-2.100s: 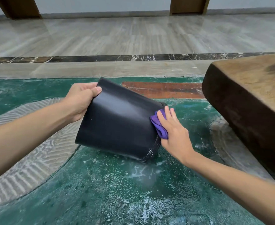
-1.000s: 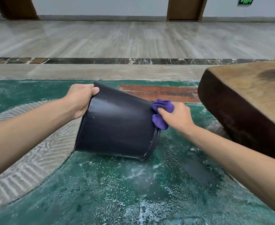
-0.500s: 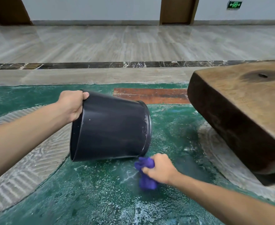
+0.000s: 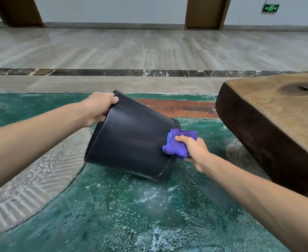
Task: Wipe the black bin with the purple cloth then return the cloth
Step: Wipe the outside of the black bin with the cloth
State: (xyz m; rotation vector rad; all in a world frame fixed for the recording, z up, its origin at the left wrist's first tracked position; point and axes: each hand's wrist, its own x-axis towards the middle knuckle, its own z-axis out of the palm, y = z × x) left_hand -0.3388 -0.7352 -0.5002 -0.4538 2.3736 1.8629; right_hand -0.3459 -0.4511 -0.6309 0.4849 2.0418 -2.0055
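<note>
Right hand (image 4: 193,150), fingers curled round the bunched purple cloth (image 4: 178,143), presses it against the outer wall of the black bin (image 4: 131,139) close to the bin's base end. Left hand (image 4: 98,108) grips the bin's open rim at its upper edge, thumb outside, fingers hidden inside the mouth. The bin is tipped on its side, mouth toward the left forearm, base pointing right and away; only its lower base edge meets the green stone floor (image 4: 113,215). A pale scuff runs along that base edge. To the right, a thick wooden slab (image 4: 269,124) stands near the cloth hand, its dark rounded edge separated from the hand by a strip of green floor. Left of the bin lies a curved grey ridged inlay (image 4: 31,179); behind it, a red-brown inlay strip (image 4: 176,108), then open pale marble flooring (image 4: 149,50) crossed by a dark marble border band (image 4: 113,72), reaching back to the wall.
</note>
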